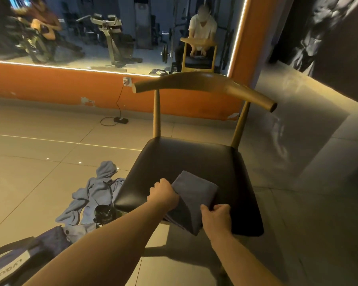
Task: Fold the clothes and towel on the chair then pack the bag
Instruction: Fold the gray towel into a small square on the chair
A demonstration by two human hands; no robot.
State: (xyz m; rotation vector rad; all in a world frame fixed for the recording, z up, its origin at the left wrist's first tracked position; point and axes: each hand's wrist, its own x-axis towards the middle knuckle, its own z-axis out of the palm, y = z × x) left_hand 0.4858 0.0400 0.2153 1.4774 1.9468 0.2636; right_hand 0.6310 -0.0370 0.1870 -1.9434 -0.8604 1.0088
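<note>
Dark grey towel (191,195) on a black seat (194,159), tan wooden backrest (205,82), pale blue hoodie (95,195), orange wall (60,85).

The 2 bare forearms reach from the lower frame toward its centre. The left hand (163,196) grips the towel (194,191) at its left edge; the right hand (215,216) pinches its right edge.
</note>
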